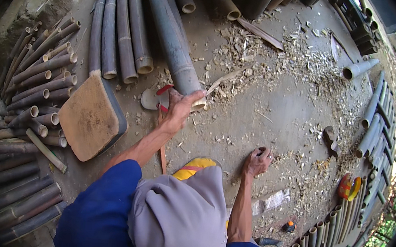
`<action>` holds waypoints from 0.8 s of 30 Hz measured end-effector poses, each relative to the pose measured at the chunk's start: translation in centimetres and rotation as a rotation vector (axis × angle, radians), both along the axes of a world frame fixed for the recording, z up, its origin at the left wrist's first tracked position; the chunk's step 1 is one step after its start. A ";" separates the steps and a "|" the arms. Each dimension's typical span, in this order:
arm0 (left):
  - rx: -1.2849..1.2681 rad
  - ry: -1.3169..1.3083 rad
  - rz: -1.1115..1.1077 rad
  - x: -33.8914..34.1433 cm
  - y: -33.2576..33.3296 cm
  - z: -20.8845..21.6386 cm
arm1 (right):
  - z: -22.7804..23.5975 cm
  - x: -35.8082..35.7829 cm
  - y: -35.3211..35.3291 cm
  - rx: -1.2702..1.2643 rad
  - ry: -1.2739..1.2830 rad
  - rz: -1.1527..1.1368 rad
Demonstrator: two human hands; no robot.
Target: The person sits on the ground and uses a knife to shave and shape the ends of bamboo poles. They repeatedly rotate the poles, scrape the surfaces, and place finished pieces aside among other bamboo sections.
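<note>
My left hand (180,106) is closed around the near end of a thick grey-green bamboo pole (173,44), which slants away to the far side. The pole's cut mouth shows beside my fingers. Lower and to the right, my right hand (257,161) is held over the floor with its fingers curled; a small dark thing shows between them, too hidden to name. Just left of the pole's end lies a grey sandal (150,100) with red straps. A yellow shoe (193,167) pokes out beyond my grey-clothed knee (179,213).
Long bamboo poles (118,23) lie side by side at the far left. Stacked bamboo pieces (38,78) fill the left side, near a rounded tan block (90,119). Pale shavings (309,72) litter the floor. An orange-and-black tape measure (289,226) and a bamboo rack (313,244) are lower right.
</note>
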State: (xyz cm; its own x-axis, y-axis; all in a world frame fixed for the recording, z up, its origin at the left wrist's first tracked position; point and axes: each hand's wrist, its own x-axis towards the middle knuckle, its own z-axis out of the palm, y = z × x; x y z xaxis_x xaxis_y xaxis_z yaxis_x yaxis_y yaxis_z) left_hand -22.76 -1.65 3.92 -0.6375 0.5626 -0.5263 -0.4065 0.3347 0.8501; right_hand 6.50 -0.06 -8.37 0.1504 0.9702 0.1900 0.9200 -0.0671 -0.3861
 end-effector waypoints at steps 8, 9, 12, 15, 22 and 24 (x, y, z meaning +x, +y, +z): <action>0.074 0.006 -0.027 0.7 -0.1 -0.1 | 1.6 -1.6 3.2 -0.120 0.400 -0.010; 0.059 0.024 -0.013 1.2 -0.7 -0.1 | 3.7 -3.1 4.2 -0.190 0.607 0.016; -0.046 0.073 0.008 4.4 -3.2 0.3 | 11.6 -8.8 6.3 -0.728 1.067 0.411; -0.028 -0.014 -0.359 7.5 -5.7 2.0 | 15.5 -13.2 6.9 -1.036 1.044 0.774; -0.001 -0.130 -1.447 3.4 -7.3 1.7 | 18.0 -11.2 5.0 -0.934 0.707 0.919; 0.067 -0.438 -0.992 1.1 -7.4 -1.2 | 19.7 -7.6 4.2 -1.009 0.510 0.866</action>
State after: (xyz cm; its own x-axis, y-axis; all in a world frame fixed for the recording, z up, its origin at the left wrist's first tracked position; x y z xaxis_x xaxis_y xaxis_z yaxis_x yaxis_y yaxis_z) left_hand -21.63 -9.06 2.76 0.3525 0.7596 -0.5466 -0.2534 0.6397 0.7257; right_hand -1.08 4.13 11.37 -0.7099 0.4741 -0.5208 0.5892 -0.0054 -0.8080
